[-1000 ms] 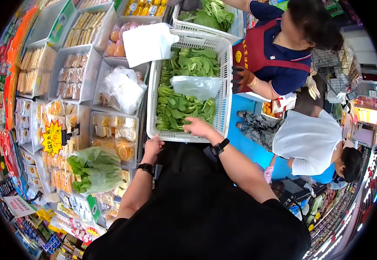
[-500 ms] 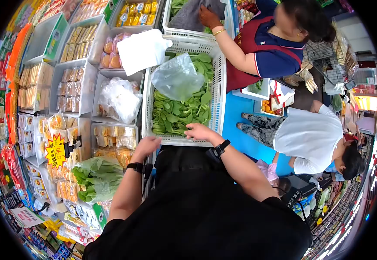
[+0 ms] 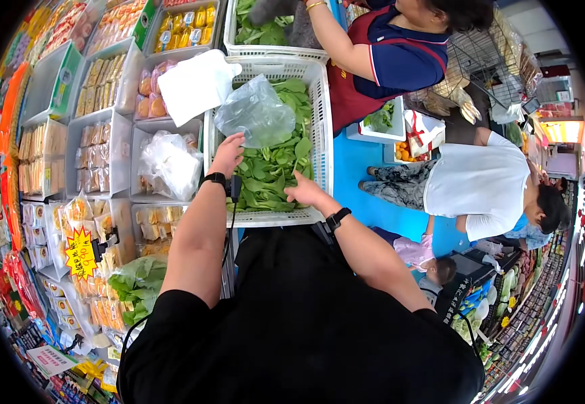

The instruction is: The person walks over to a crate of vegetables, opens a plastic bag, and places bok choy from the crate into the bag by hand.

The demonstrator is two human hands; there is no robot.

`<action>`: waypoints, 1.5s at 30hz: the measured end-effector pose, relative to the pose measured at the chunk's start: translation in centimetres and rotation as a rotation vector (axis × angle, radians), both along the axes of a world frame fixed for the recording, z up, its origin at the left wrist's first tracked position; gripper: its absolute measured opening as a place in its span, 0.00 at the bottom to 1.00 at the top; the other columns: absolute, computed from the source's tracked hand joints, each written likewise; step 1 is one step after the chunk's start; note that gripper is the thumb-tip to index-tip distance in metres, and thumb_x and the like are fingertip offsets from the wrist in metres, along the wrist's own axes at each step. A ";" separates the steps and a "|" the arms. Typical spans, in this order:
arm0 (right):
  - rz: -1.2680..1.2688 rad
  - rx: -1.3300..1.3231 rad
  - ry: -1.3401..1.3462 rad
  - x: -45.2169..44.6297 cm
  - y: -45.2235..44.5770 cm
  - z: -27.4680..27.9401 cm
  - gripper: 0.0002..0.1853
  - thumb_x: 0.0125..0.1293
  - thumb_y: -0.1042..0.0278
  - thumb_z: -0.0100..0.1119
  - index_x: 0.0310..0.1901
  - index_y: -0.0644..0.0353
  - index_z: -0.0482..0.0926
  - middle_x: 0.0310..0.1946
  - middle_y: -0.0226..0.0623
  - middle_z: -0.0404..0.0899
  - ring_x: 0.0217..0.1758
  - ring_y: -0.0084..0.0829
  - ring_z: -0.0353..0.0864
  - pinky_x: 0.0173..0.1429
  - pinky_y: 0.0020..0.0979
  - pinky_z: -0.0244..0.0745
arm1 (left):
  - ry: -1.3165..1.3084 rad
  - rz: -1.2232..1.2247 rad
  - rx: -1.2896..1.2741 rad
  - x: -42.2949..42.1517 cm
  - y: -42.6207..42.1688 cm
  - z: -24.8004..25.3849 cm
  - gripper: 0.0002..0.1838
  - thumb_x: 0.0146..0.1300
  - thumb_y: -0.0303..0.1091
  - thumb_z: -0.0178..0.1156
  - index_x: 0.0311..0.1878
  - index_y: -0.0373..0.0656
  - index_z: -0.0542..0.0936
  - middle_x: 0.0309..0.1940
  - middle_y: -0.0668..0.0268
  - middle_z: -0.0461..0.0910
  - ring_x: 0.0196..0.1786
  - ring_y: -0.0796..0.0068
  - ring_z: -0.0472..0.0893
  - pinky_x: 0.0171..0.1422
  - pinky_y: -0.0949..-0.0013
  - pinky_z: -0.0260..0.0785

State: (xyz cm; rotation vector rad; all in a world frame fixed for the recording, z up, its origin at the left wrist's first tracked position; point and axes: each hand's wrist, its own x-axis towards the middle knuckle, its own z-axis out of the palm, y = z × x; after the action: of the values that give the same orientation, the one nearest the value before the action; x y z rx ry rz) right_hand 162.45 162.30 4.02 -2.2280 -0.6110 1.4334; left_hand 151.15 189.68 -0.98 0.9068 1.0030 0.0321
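Currently, head view: I observe the left hand (image 3: 228,156), fingers partly extended, at the near-left edge of a clear plastic bag (image 3: 257,111); cannot tell if gripping. Bag lies over leafy greens (image 3: 262,178) in a white plastic crate (image 3: 321,145). Right hand (image 3: 308,192), index finger extended, others curled, at nearer greens; hold unclear.

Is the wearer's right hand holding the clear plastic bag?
No: the right hand is over the leafy greens in the white plastic crate, apart from the clear plastic bag.
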 end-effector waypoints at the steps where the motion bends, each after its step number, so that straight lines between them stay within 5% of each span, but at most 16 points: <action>1: -0.008 -0.005 0.053 -0.1 -0.2 1.1 0.53 0.72 0.56 0.64 0.85 0.75 0.44 0.40 0.44 0.94 0.49 0.40 0.92 0.61 0.34 0.81 | -0.030 0.041 -0.010 0.5 0.4 -1.1 0.23 0.77 0.41 0.64 0.73 0.59 0.80 0.70 0.72 0.77 0.66 0.63 0.77 0.66 0.60 0.70; 6: -0.095 0.071 0.201 -0.1 -2.5 1.7 0.49 0.74 0.58 0.66 0.85 0.73 0.48 0.41 0.42 0.93 0.47 0.32 0.91 0.52 0.31 0.81 | -0.134 0.243 -0.065 3.7 1.3 -2.9 0.24 0.74 0.38 0.66 0.72 0.53 0.82 0.59 0.73 0.81 0.46 0.78 0.76 0.45 0.71 0.67; 9: -0.185 0.109 0.225 0.3 -3.2 2.6 0.39 0.74 0.60 0.66 0.80 0.71 0.64 0.43 0.41 0.92 0.45 0.29 0.88 0.49 0.32 0.81 | -0.117 0.100 0.407 4.7 0.4 -2.6 0.31 0.69 0.34 0.69 0.73 0.32 0.79 0.66 0.57 0.85 0.65 0.67 0.82 0.68 0.66 0.71; 11: -0.263 0.129 0.217 1.1 -3.1 3.2 0.29 0.74 0.60 0.67 0.71 0.68 0.75 0.47 0.42 0.91 0.45 0.29 0.87 0.49 0.33 0.81 | -0.214 0.095 0.487 4.0 -1.3 1.7 0.28 0.70 0.31 0.68 0.72 0.36 0.81 0.59 0.64 0.86 0.54 0.75 0.81 0.61 0.70 0.73; 15: -0.288 0.236 0.047 2.3 -2.7 1.1 0.31 0.71 0.63 0.70 0.72 0.65 0.75 0.57 0.45 0.87 0.46 0.29 0.86 0.51 0.32 0.82 | -0.322 0.023 0.436 -1.6 -5.9 11.8 0.23 0.70 0.26 0.67 0.69 0.44 0.85 0.39 0.75 0.78 0.42 0.83 0.74 0.50 0.76 0.69; 19: -0.256 0.337 -0.105 0.5 1.3 6.3 0.36 0.71 0.63 0.71 0.77 0.64 0.70 0.68 0.45 0.80 0.56 0.30 0.85 0.61 0.32 0.80 | -0.532 0.188 0.050 -7.9 -8.6 16.6 0.23 0.71 0.21 0.62 0.69 0.34 0.82 0.54 0.67 0.85 0.46 0.83 0.78 0.55 0.74 0.73; 21: -0.231 0.613 0.474 0.1 2.8 5.5 0.41 0.72 0.65 0.71 0.82 0.61 0.63 0.77 0.41 0.72 0.69 0.31 0.79 0.72 0.34 0.75 | -0.736 0.332 -0.111 -11.0 -8.2 18.4 0.24 0.71 0.21 0.61 0.70 0.29 0.79 0.60 0.62 0.85 0.47 0.80 0.79 0.57 0.72 0.74; 22: -0.230 0.611 0.483 -0.2 3.4 5.1 0.41 0.72 0.65 0.71 0.82 0.61 0.63 0.77 0.41 0.72 0.69 0.31 0.79 0.72 0.34 0.75 | -0.746 0.414 -0.138 -12.2 -7.7 18.4 0.25 0.72 0.22 0.60 0.71 0.29 0.78 0.61 0.61 0.84 0.46 0.80 0.79 0.57 0.72 0.74; 24: -0.351 0.541 1.126 -0.8 4.6 4.3 0.41 0.73 0.66 0.71 0.83 0.59 0.63 0.76 0.36 0.73 0.77 0.31 0.72 0.80 0.36 0.68 | -0.672 0.495 -0.130 -14.7 -6.4 17.8 0.26 0.74 0.27 0.63 0.73 0.31 0.77 0.60 0.64 0.83 0.45 0.80 0.77 0.55 0.72 0.73; 26: -0.410 0.663 1.151 -2.7 6.2 5.2 0.34 0.75 0.69 0.69 0.80 0.59 0.68 0.74 0.34 0.75 0.76 0.31 0.74 0.82 0.38 0.66 | -0.567 0.476 -0.044 -16.8 -5.5 17.0 0.25 0.74 0.26 0.62 0.73 0.30 0.77 0.61 0.64 0.82 0.45 0.81 0.77 0.54 0.73 0.72; 32: -0.346 0.738 0.641 -6.5 9.2 8.7 0.16 0.79 0.74 0.61 0.64 0.66 0.84 0.57 0.32 0.88 0.60 0.25 0.84 0.68 0.31 0.76 | -0.361 0.459 0.087 -19.8 -6.0 16.9 0.23 0.75 0.25 0.61 0.71 0.32 0.78 0.60 0.65 0.81 0.44 0.84 0.75 0.50 0.76 0.70; 36: -0.226 0.637 0.320 -7.0 8.8 9.3 0.12 0.77 0.69 0.63 0.53 0.66 0.88 0.42 0.36 0.91 0.46 0.26 0.88 0.58 0.32 0.81 | 0.211 0.086 0.545 -20.3 -6.3 16.2 0.23 0.72 0.32 0.69 0.68 0.38 0.81 0.62 0.58 0.79 0.54 0.70 0.82 0.62 0.67 0.75; 38: -0.049 0.527 0.166 -7.5 8.8 11.3 0.12 0.76 0.66 0.64 0.51 0.65 0.88 0.40 0.41 0.91 0.43 0.31 0.89 0.54 0.35 0.81 | 0.276 -0.039 1.330 -19.3 -7.0 18.3 0.28 0.67 0.36 0.74 0.68 0.38 0.80 0.65 0.53 0.76 0.58 0.57 0.83 0.66 0.58 0.76; 40: 0.110 0.401 0.019 -8.8 8.2 12.9 0.12 0.75 0.63 0.65 0.49 0.63 0.88 0.37 0.46 0.90 0.40 0.35 0.90 0.51 0.38 0.82 | 0.072 -0.045 1.092 -18.0 -7.8 20.1 0.29 0.65 0.38 0.75 0.66 0.38 0.80 0.66 0.51 0.77 0.60 0.51 0.82 0.67 0.52 0.76; 43: 0.279 0.723 -0.108 -10.6 7.5 12.1 0.16 0.75 0.55 0.64 0.42 0.63 0.87 0.35 0.56 0.86 0.38 0.58 0.85 0.46 0.49 0.79 | -0.108 -0.192 0.874 -16.2 -9.1 21.3 0.22 0.71 0.35 0.69 0.64 0.37 0.81 0.52 0.57 0.88 0.49 0.68 0.85 0.51 0.61 0.78; 45: 0.326 0.573 -0.132 -10.4 7.5 13.4 0.18 0.76 0.54 0.63 0.41 0.63 0.87 0.34 0.56 0.86 0.38 0.58 0.85 0.45 0.49 0.79 | 0.020 -0.163 0.840 -17.4 -8.8 17.7 0.18 0.73 0.33 0.67 0.61 0.35 0.82 0.46 0.61 0.88 0.45 0.72 0.85 0.48 0.64 0.78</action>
State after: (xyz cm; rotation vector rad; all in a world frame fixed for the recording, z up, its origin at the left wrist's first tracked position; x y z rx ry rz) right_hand 152.04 169.82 17.45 -1.8226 -1.2944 1.0650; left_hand 133.78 180.85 16.76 1.7538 0.9304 0.3259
